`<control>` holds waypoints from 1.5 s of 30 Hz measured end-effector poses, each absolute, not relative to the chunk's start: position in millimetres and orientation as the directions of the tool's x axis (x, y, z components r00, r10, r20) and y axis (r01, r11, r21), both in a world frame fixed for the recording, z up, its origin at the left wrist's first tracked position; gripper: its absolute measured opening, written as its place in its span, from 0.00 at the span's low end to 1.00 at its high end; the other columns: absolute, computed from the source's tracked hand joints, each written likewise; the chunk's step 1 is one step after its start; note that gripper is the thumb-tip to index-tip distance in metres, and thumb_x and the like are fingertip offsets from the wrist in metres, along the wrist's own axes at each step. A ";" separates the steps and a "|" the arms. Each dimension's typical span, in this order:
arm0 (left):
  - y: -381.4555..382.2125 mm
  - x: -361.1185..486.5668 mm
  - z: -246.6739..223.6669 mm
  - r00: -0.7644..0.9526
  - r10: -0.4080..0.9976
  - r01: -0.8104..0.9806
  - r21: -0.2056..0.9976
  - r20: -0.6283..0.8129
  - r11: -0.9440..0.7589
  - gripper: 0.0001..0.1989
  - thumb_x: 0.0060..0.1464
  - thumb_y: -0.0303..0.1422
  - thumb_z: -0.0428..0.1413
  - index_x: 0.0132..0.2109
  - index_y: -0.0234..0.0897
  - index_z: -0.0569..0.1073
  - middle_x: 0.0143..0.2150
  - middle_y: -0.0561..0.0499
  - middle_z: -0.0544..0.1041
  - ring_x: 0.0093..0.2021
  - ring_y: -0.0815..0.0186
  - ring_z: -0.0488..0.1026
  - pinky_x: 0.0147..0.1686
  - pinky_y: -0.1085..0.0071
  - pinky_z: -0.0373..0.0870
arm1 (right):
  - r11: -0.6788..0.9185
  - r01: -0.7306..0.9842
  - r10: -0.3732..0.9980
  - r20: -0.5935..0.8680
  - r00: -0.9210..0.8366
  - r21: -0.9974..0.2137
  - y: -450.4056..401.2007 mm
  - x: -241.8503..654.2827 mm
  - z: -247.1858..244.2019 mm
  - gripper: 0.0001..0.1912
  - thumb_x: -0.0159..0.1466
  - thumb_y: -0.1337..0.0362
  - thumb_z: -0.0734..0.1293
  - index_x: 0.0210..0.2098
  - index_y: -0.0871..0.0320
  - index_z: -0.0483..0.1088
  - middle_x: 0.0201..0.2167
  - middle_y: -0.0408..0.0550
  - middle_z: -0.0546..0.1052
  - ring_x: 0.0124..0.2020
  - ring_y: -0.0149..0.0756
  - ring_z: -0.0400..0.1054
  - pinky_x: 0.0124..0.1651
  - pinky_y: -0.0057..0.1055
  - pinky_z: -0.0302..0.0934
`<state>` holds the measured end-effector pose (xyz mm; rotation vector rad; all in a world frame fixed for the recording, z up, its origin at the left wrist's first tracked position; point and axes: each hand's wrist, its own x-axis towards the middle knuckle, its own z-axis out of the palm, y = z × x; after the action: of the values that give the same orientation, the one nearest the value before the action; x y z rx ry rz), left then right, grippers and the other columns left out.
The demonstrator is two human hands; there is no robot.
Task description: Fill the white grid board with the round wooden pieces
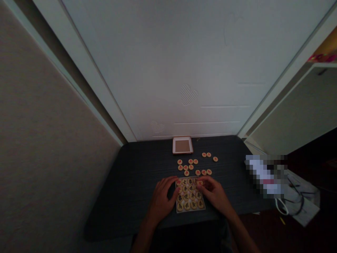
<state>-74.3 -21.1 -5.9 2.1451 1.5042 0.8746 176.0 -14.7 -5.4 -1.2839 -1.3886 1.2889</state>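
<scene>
A square clear-edged tray (190, 212) near the table's front edge is filled with rows of round wooden Chinese chess pieces, most with black characters and a few with red. My left hand (163, 196) grips the tray's left side, its thumb over the edge beside the pieces and its fingers by the far left corner. At the far right corner, my right hand (216, 195) pinches a red-character Chinese chess piece (200, 183) between thumb and fingers. Loose red-character pieces (185, 168) lie flat just beyond the tray.
A shallow open box lid (182, 145) lies at the back of the dark table (131, 182), against a white panel (168, 70) with embossed hearts. Several more red pieces (209, 154) lie to the back right. Cables and a blurred white item (263, 175) stand right of the table.
</scene>
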 end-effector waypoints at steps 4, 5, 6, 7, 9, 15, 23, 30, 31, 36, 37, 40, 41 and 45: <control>-20.7 -74.3 -5.3 0.228 0.932 0.697 0.621 0.283 -0.359 0.15 0.63 0.34 0.53 0.56 0.47 0.71 0.56 0.49 0.77 0.56 0.56 0.72 0.57 0.52 0.68 | -0.066 0.142 0.989 -0.084 -0.124 -0.988 -15.0 175.3 -4.6 0.19 0.58 0.46 0.72 0.41 0.53 0.75 0.37 0.47 0.82 0.38 0.42 0.77 0.41 0.36 0.72; -20.6 -74.3 -5.1 0.230 0.931 0.695 0.622 0.283 -0.361 0.15 0.63 0.34 0.53 0.56 0.46 0.71 0.56 0.49 0.77 0.56 0.56 0.72 0.57 0.52 0.68 | -0.066 0.154 0.989 -0.085 -0.118 -0.986 -15.2 175.4 -4.2 0.19 0.58 0.46 0.72 0.40 0.53 0.75 0.37 0.47 0.82 0.38 0.42 0.76 0.40 0.35 0.72; -20.5 -74.4 -4.9 0.231 0.931 0.694 0.623 0.283 -0.361 0.15 0.63 0.34 0.53 0.57 0.46 0.71 0.56 0.48 0.76 0.56 0.56 0.72 0.57 0.52 0.68 | -0.066 0.167 0.990 -0.086 -0.115 -0.984 -15.3 175.4 -3.9 0.19 0.59 0.46 0.72 0.39 0.54 0.76 0.36 0.47 0.81 0.37 0.42 0.76 0.39 0.34 0.71; -20.5 -74.5 -4.6 0.231 0.932 0.694 0.623 0.281 -0.360 0.15 0.63 0.34 0.53 0.57 0.46 0.71 0.56 0.48 0.76 0.56 0.56 0.72 0.57 0.52 0.68 | -0.065 0.175 0.990 -0.085 -0.110 -0.982 -15.3 175.5 -3.7 0.19 0.59 0.46 0.72 0.39 0.54 0.76 0.35 0.46 0.81 0.36 0.41 0.76 0.38 0.34 0.71; -20.6 -74.6 -4.3 0.233 0.932 0.699 0.619 0.276 -0.358 0.15 0.64 0.34 0.53 0.57 0.46 0.71 0.57 0.49 0.76 0.56 0.56 0.72 0.57 0.52 0.68 | -0.063 0.182 0.992 -0.082 -0.098 -0.981 -15.2 175.4 -4.0 0.19 0.60 0.45 0.71 0.38 0.54 0.76 0.33 0.46 0.81 0.34 0.40 0.75 0.37 0.33 0.70; -21.2 -74.2 -5.0 0.228 0.928 0.698 0.615 0.296 -0.368 0.16 0.63 0.34 0.53 0.57 0.46 0.71 0.56 0.48 0.77 0.56 0.55 0.73 0.57 0.52 0.69 | -0.050 0.176 0.997 -0.060 -0.051 -0.983 -14.1 174.9 -8.9 0.22 0.60 0.41 0.69 0.37 0.54 0.77 0.29 0.46 0.80 0.30 0.40 0.75 0.35 0.34 0.70; -20.1 -75.3 -7.3 0.240 0.930 0.694 0.622 0.277 -0.364 0.15 0.64 0.34 0.53 0.57 0.47 0.70 0.57 0.49 0.76 0.57 0.56 0.72 0.57 0.52 0.68 | -0.017 0.129 1.000 -0.014 0.026 -0.992 -11.2 178.5 -23.2 0.23 0.63 0.42 0.67 0.43 0.53 0.76 0.30 0.48 0.81 0.32 0.44 0.76 0.37 0.37 0.71; -20.5 -75.1 -6.8 0.244 0.934 0.696 0.624 0.260 -0.355 0.15 0.65 0.34 0.52 0.58 0.47 0.70 0.57 0.49 0.76 0.57 0.56 0.72 0.58 0.52 0.66 | -0.018 0.101 1.000 -0.016 0.021 -0.995 -10.9 179.4 -23.5 0.21 0.62 0.44 0.68 0.45 0.53 0.75 0.36 0.50 0.81 0.34 0.44 0.77 0.39 0.39 0.73; -20.6 -75.0 -6.7 0.244 0.934 0.693 0.626 0.262 -0.357 0.15 0.65 0.34 0.52 0.58 0.46 0.70 0.57 0.49 0.76 0.57 0.56 0.72 0.58 0.53 0.67 | -0.017 0.094 1.000 -0.016 0.017 -0.995 -11.1 179.5 -23.0 0.21 0.62 0.44 0.68 0.45 0.53 0.75 0.35 0.50 0.81 0.34 0.44 0.77 0.39 0.39 0.73; -20.5 -75.5 -6.2 0.244 0.933 0.693 0.626 0.262 -0.357 0.15 0.65 0.34 0.52 0.57 0.46 0.70 0.57 0.49 0.76 0.57 0.56 0.72 0.57 0.53 0.66 | -0.006 0.062 1.000 -0.005 0.009 -0.998 -11.5 179.9 -22.9 0.20 0.62 0.46 0.69 0.46 0.53 0.74 0.30 0.48 0.81 0.34 0.44 0.77 0.39 0.38 0.72; -20.3 -75.6 -6.3 0.245 0.934 0.693 0.627 0.260 -0.356 0.15 0.65 0.34 0.52 0.58 0.46 0.70 0.57 0.49 0.76 0.57 0.56 0.72 0.58 0.53 0.66 | -0.008 0.061 1.000 -0.008 0.010 -0.998 -11.5 180.0 -23.5 0.20 0.62 0.47 0.69 0.46 0.53 0.74 0.30 0.48 0.81 0.34 0.44 0.77 0.39 0.38 0.72; -19.6 -75.8 -7.3 0.247 0.937 0.696 0.628 0.245 -0.348 0.15 0.65 0.35 0.52 0.58 0.47 0.69 0.58 0.49 0.75 0.58 0.57 0.71 0.58 0.52 0.65 | -0.026 0.047 1.000 -0.025 0.014 -0.999 -11.6 180.2 -25.6 0.20 0.61 0.47 0.71 0.46 0.53 0.74 0.30 0.48 0.81 0.34 0.44 0.77 0.39 0.37 0.71; -19.6 -75.7 -7.6 0.248 0.938 0.698 0.627 0.242 -0.346 0.15 0.65 0.35 0.52 0.58 0.47 0.69 0.58 0.50 0.75 0.58 0.57 0.71 0.58 0.52 0.65 | -0.032 0.039 0.999 -0.031 0.017 -0.999 -11.7 180.0 -26.0 0.20 0.60 0.47 0.71 0.45 0.54 0.74 0.30 0.47 0.81 0.34 0.43 0.77 0.39 0.36 0.70; -20.2 -75.5 -8.1 0.248 0.938 0.697 0.628 0.243 -0.347 0.15 0.65 0.35 0.53 0.58 0.46 0.69 0.58 0.49 0.75 0.58 0.57 0.71 0.59 0.53 0.65 | -0.050 0.011 0.998 -0.049 0.024 -0.999 -12.8 178.3 -23.9 0.21 0.59 0.48 0.73 0.45 0.55 0.74 0.30 0.46 0.80 0.33 0.41 0.76 0.38 0.34 0.69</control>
<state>-75.5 -20.2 -8.1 2.1343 1.4946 0.8380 178.3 -12.8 -23.9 -1.2654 -1.1768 1.2226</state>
